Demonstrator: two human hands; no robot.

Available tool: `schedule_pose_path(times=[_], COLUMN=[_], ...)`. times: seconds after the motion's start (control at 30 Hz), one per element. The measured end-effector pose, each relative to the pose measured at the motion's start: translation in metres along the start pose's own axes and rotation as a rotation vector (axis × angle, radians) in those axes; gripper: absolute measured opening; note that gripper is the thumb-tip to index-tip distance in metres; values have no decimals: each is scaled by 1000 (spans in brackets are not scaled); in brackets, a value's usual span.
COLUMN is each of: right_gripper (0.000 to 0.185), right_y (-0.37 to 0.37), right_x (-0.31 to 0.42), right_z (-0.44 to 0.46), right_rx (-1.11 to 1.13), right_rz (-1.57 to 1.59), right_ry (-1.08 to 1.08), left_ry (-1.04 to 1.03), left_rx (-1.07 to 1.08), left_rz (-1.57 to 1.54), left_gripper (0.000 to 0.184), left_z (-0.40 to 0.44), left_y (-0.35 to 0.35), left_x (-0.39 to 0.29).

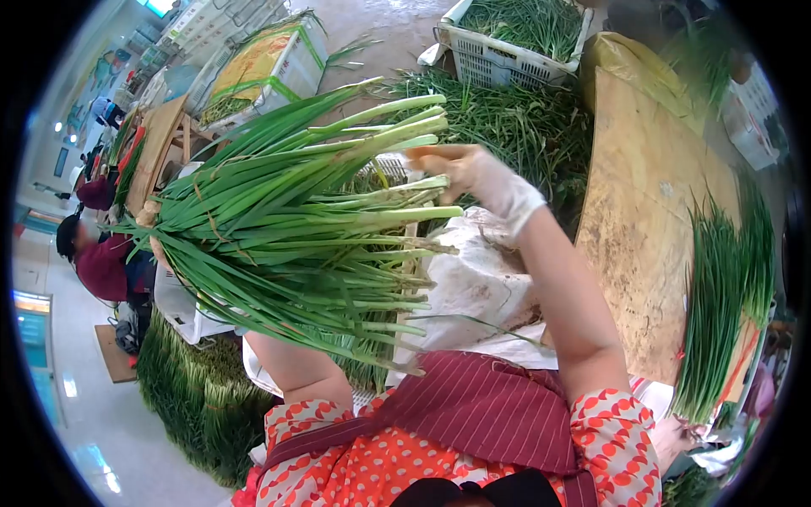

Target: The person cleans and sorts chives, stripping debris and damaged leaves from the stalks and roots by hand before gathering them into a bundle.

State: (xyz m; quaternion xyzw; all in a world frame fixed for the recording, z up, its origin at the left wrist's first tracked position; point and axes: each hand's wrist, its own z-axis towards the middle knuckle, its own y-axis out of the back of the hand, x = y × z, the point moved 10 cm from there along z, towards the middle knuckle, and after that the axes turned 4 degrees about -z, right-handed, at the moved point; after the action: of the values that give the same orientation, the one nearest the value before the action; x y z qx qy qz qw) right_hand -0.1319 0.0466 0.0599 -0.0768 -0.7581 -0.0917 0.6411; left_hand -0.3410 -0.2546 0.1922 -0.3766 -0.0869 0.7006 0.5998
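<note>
A bunch of long flat-leaved greens that look like garlic chives [279, 211] is held up sideways before me, its pale stalk ends fanned out to the right. My left hand [149, 216] grips the leafy end at the left; only some fingers show, the rest hidden behind leaves. At the stalk ends is my right hand [486, 179] in a whitish glove, fingers bent together around the tips of a few stalks; their exact hold is partly hidden. Beneath the bunch, a pale crate [182, 308] and more greens show in part.
A wooden board [642, 245] at the right bears a bundle of thin greens [714, 313]. Loose greens [515, 127] lie ahead, before a white crate [511, 68]. A white sack [481, 279] lies below my right hand. Stacked greens [198, 389] and a co-worker [106, 266] are at left.
</note>
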Motion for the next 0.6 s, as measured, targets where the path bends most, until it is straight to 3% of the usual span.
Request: schedule_pose_path(times=[0.03,0.07,0.13,0.17,0.27,0.33,0.43,0.53,0.6], right_gripper=[69,60,41,41,26,27,31,40,36], right_y=[-17,-39,-62,-60,-7,45,45,-4,-12], right_x=[6,14,20,20,5,-35,13,28,26], right_z=[11,13,16,15,9,10,-2,11,17], right_rx=[60,134,306,306,-22,-291,-386,-64,-30], right_rz=[57,357,628,632,174,421,169,-150,24], right_ry=[139,157,169,170,202,78,255,0,64], left_ry=[4,11,18,22,24,20,31,53,65], left_rx=[0,0,-4,-5,-11,-18,-25,-34,-41], left_rz=[-18,-25,-35,-42,-40,-33,-26,-31,-27], left_gripper=[34,34,35,35,36,37,37,38,39], left_z=[0,0,-2,-2,-2,-2,-1,0,2], left_y=[-1,-3,-5,-5,-1,2,3,3,5], left_x=[3,7,10,10,7,5,10,18,21])
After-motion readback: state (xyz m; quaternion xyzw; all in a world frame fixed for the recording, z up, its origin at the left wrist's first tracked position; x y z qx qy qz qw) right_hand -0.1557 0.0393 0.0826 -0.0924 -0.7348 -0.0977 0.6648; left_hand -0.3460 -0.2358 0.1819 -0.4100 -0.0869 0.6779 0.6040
